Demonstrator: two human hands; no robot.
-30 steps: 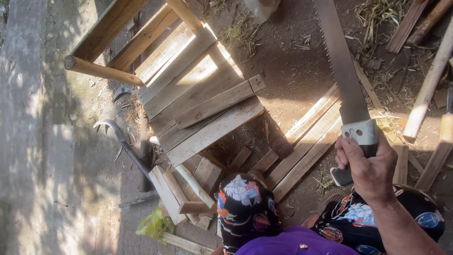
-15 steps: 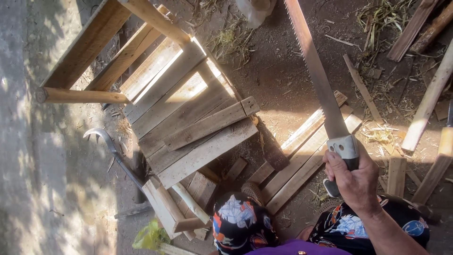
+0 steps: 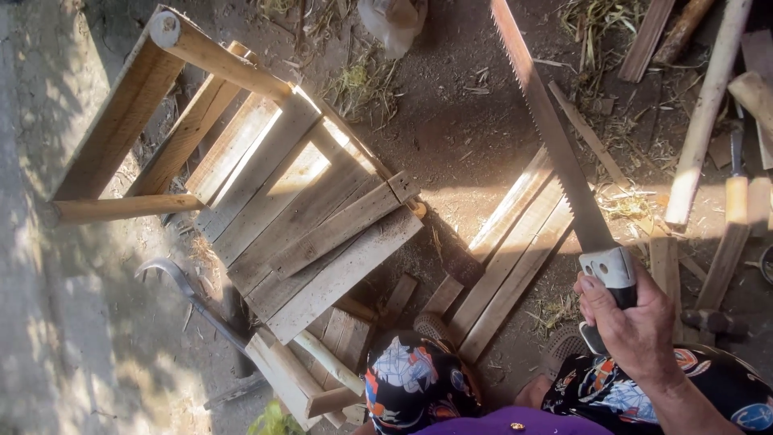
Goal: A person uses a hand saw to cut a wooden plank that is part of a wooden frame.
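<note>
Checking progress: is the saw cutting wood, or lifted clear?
Lifted clear: the saw, gripped by the right hand, hangs above the ground, touching no board.

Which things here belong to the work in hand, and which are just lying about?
In hand:
right hand
hand saw
flat boards nearest it

Lying about:
wooden frame
crowbar
hammer
poles
plastic bag
</note>
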